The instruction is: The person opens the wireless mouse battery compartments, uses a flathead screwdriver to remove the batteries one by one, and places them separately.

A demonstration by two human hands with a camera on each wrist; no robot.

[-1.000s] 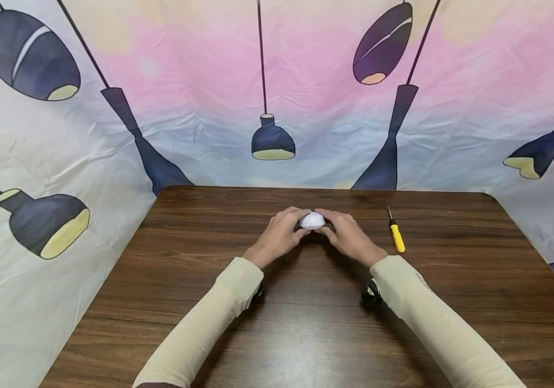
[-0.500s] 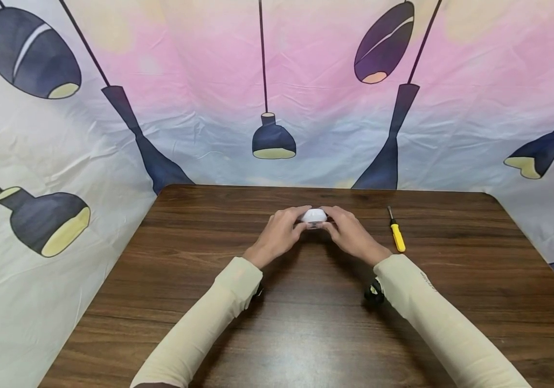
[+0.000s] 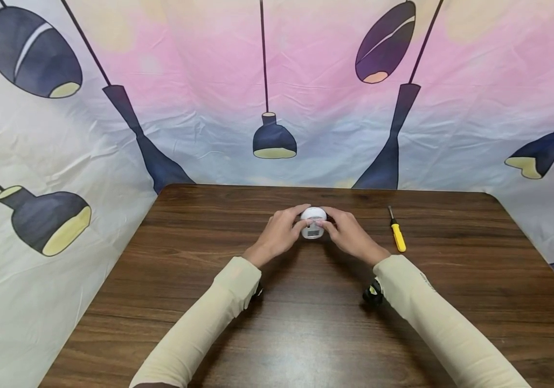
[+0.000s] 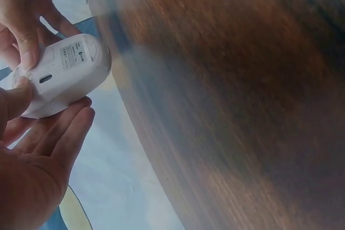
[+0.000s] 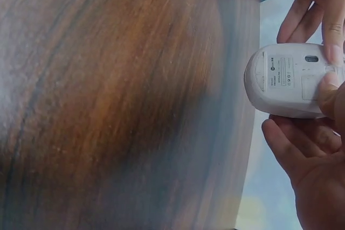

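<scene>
A white computer mouse (image 3: 313,233) is held between both hands over the far middle of the table, its underside turned toward me. In the left wrist view the mouse (image 4: 75,63) shows a printed label, a small dark sensor slot and a cover outline. My left hand (image 3: 281,233) grips one side, thumb on the underside and fingers behind. Gripping the other side, my right hand (image 3: 348,233) also has its thumb on the underside. Both thumbs lie near each other beside the slot, as the right wrist view shows on the mouse (image 5: 280,82).
To the right lies a screwdriver (image 3: 398,237) with a yellow handle, its tip pointing away. The brown wooden table (image 3: 286,323) ends just beyond the hands. Behind it hangs a cloth backdrop (image 3: 199,108) printed with lamps.
The mouse has tilted between the hands, so its underside with the label now faces me; earlier mostly a rounded white surface showed. The hands have barely shifted. The screwdriver stays put.
</scene>
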